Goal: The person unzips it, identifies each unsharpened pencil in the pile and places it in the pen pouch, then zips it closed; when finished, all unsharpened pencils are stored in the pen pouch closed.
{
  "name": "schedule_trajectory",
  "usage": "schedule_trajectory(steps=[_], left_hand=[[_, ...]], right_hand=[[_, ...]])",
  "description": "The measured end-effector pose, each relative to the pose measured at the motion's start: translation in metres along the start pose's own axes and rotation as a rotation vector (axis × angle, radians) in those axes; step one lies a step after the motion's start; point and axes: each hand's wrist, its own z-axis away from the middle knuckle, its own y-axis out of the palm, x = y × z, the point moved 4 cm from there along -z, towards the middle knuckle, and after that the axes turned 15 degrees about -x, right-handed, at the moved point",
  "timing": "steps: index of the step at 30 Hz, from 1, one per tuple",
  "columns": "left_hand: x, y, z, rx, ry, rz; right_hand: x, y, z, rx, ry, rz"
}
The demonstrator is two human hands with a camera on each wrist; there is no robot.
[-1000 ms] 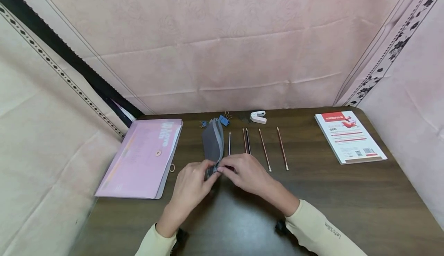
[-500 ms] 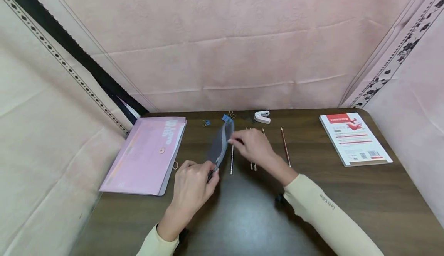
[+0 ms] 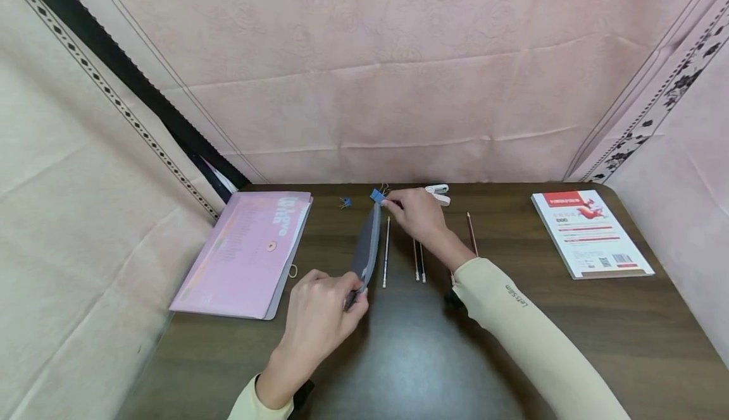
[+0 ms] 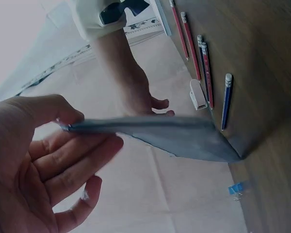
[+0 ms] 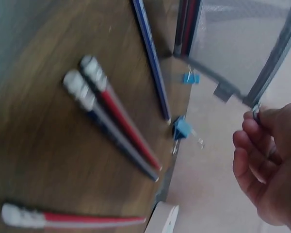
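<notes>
A grey mesh zip pouch (image 3: 366, 243) stands on edge, tilted, over the middle of the desk. My left hand (image 3: 321, 309) pinches its near end between thumb and fingers. At the far end, my right hand (image 3: 420, 214) pinches the small zipper pull (image 5: 255, 112) at the pouch's corner, as the right wrist view shows. Through the mesh (image 5: 233, 43), red and dark pencils (image 5: 186, 26) show along one side inside. A blue binder clip (image 3: 377, 196) lies just beyond the pouch's far end, close to the right fingertips.
Loose pencils lie right of the pouch: one blue (image 3: 386, 255), a pair (image 3: 416, 262), and others partly hidden by the right arm. A second binder clip (image 3: 345, 202) and a small white stapler-like item (image 3: 441, 197) sit behind. A pink folder (image 3: 239, 255) lies left, a white book (image 3: 592, 236) right.
My right hand has moved from beside the left hand along the pouch's top edge to its far end. The mouth looks narrower now. My left hand keeps its pinch at the near end.
</notes>
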Motion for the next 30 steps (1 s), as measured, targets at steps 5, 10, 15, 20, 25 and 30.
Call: schedule_trajectory(steps=[5, 10, 15, 20, 25, 30], left_hand=[[0.009, 0.005, 0.001, 0.047, -0.036, 0.022], [0.012, 0.009, 0.004, 0.106, -0.036, -0.022], [0.013, 0.015, 0.008, 0.173, -0.029, -0.061], [0.017, 0.028, 0.014, 0.299, -0.032, -0.075], [0.029, 0.042, 0.020, 0.391, -0.055, -0.088], [0.039, 0.049, 0.028, 0.436, -0.085, -0.083]], right_hand=[[0.013, 0.003, -0.001, 0.024, 0.010, 0.023], [0.016, 0.007, 0.004, 0.078, 0.035, 0.008], [0.016, 0.014, 0.008, 0.102, 0.055, 0.005], [0.016, 0.026, 0.007, 0.132, 0.062, 0.011], [0.013, 0.032, 0.011, 0.238, 0.112, -0.049], [0.007, 0.020, 0.016, 0.288, 0.106, -0.105]])
